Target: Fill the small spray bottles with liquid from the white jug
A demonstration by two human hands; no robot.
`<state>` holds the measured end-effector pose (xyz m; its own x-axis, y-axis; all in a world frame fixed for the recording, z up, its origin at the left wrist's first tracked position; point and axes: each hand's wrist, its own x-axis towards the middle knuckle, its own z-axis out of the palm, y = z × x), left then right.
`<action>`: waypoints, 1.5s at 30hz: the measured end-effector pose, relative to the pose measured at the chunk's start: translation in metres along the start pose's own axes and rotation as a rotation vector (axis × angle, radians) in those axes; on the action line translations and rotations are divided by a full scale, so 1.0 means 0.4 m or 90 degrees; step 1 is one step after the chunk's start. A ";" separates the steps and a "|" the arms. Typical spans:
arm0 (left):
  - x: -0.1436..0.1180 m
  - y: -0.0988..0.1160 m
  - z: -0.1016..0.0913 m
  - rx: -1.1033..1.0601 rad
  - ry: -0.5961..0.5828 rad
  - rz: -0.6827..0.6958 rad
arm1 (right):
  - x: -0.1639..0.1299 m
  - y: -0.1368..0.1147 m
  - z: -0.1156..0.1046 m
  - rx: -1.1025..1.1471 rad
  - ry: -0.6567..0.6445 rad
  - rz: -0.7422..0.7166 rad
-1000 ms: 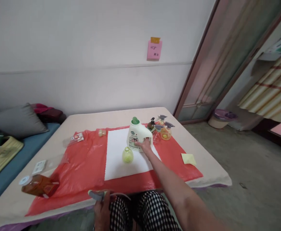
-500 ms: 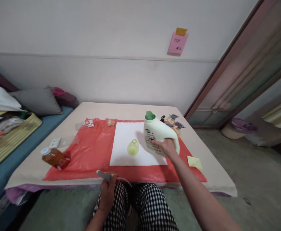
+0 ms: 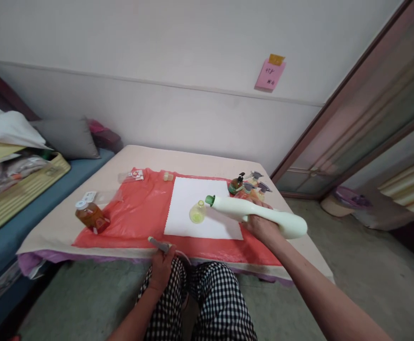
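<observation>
My right hand (image 3: 262, 227) is wrapped round the handle of a large pale green detergent jug (image 3: 235, 208). The jug lies nearly level in the air, its green spout pointing left, just above and to the right of the neck of a small clear round bottle (image 3: 197, 214). That bottle stands uncapped on a white sheet (image 3: 189, 189), with some yellowish-green liquid in it. Low over my lap, my left hand (image 3: 162, 265) is closed on a grey spray head (image 3: 160, 244) with a thin tube trailing from it. Whether liquid flows from the jug cannot be made out.
Red plastic sheeting (image 3: 141, 208) covers part of the table (image 3: 192, 155). Several spray bottles (image 3: 237, 183) stand at the back right. A bottle of amber liquid (image 3: 91, 217) is at the left. A bed (image 3: 103, 157) adjoins the left side; a bin (image 3: 338, 201) stands far right.
My right hand has tipped the jug from near upright to nearly level, spout toward the small bottle. My left hand still holds the spray head. The view has shifted slightly.
</observation>
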<state>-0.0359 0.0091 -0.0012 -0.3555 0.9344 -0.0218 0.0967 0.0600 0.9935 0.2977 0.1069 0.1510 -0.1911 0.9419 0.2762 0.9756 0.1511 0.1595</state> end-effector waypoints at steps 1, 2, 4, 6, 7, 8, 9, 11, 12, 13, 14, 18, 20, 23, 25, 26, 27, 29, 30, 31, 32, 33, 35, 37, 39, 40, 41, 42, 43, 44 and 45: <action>0.000 0.001 0.000 -0.002 -0.002 0.004 | 0.003 -0.001 0.000 -0.014 0.000 -0.006; 0.000 0.002 0.001 -0.003 -0.004 0.009 | 0.007 -0.002 0.000 -0.021 0.000 -0.010; -0.001 0.006 0.001 -0.005 -0.004 0.018 | 0.016 -0.006 0.001 -0.037 0.000 -0.020; -0.003 0.013 0.001 -0.003 0.003 0.024 | 0.026 -0.011 0.001 -0.047 0.003 -0.028; -0.003 0.016 0.001 -0.002 0.007 0.027 | 0.031 -0.013 0.001 -0.051 0.005 -0.034; -0.004 0.019 0.000 -0.002 0.010 0.027 | 0.036 -0.014 0.000 -0.054 0.007 -0.039; -0.005 0.021 0.000 -0.003 0.010 0.024 | 0.040 -0.015 0.000 -0.057 0.009 -0.044; -0.006 0.025 0.001 -0.004 0.002 0.009 | 0.049 -0.017 0.000 -0.060 0.012 -0.050; -0.006 0.026 0.001 -0.005 -0.003 -0.001 | 0.053 -0.017 -0.001 -0.061 0.013 -0.054; -0.007 0.028 0.001 -0.005 -0.006 -0.009 | 0.057 -0.018 -0.001 -0.061 0.014 -0.057; -0.007 0.029 0.001 -0.006 -0.007 -0.015 | 0.060 -0.019 0.000 -0.061 0.015 -0.059; -0.007 0.036 0.001 -0.014 -0.008 -0.017 | 0.071 -0.021 0.002 -0.051 0.022 -0.063; -0.007 0.038 0.001 -0.023 -0.009 -0.020 | 0.076 -0.020 0.000 -0.057 0.024 -0.071; -0.006 0.033 0.000 -0.039 -0.006 -0.025 | 0.083 -0.018 -0.009 -0.084 0.021 -0.100; -0.005 0.022 -0.001 -0.037 -0.002 -0.021 | 0.088 -0.016 -0.016 -0.104 0.020 -0.114; -0.004 0.016 -0.001 -0.030 -0.003 -0.017 | 0.090 -0.016 -0.020 -0.114 0.022 -0.118; -0.002 0.009 -0.002 -0.021 -0.004 -0.010 | 0.092 -0.016 -0.024 -0.123 0.024 -0.121; 0.000 -0.002 -0.002 -0.004 -0.006 0.004 | 0.094 -0.017 -0.032 -0.135 0.030 -0.124; 0.001 -0.006 -0.002 0.002 -0.008 0.010 | 0.094 -0.017 -0.036 -0.138 0.032 -0.127; 0.001 -0.009 -0.002 0.007 -0.009 0.015 | 0.093 -0.018 -0.040 -0.139 0.035 -0.133; 0.001 -0.011 -0.001 0.010 -0.009 0.016 | 0.092 -0.019 -0.045 -0.141 0.040 -0.139; 0.001 -0.011 -0.001 0.014 -0.009 0.015 | 0.091 -0.020 -0.049 -0.146 0.045 -0.145; 0.000 -0.008 0.000 0.027 -0.010 0.017 | 0.089 -0.022 -0.057 -0.160 0.058 -0.152; -0.001 -0.001 0.000 0.040 -0.012 0.024 | 0.088 -0.025 -0.062 -0.179 0.070 -0.152; -0.002 0.008 -0.001 0.047 -0.012 0.032 | 0.088 -0.027 -0.067 -0.200 0.074 -0.156; -0.003 0.013 -0.001 0.047 -0.012 0.035 | 0.089 -0.028 -0.070 -0.209 0.075 -0.159; -0.003 0.017 -0.001 0.049 -0.014 0.037 | 0.089 -0.028 -0.072 -0.216 0.075 -0.164; -0.003 0.021 -0.001 0.051 -0.014 0.039 | 0.090 -0.029 -0.075 -0.220 0.074 -0.167; -0.004 0.023 -0.001 0.052 -0.015 0.040 | 0.090 -0.030 -0.078 -0.220 0.072 -0.170; -0.004 0.025 -0.001 0.054 -0.014 0.041 | 0.090 -0.030 -0.080 -0.217 0.071 -0.172; -0.004 0.027 -0.001 0.055 -0.013 0.042 | 0.090 -0.030 -0.081 -0.213 0.070 -0.174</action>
<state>-0.0345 0.0080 0.0095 -0.3265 0.9444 0.0394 0.1987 0.0278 0.9797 0.2756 0.1293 0.1897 -0.4647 0.8407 0.2780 0.8024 0.2671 0.5337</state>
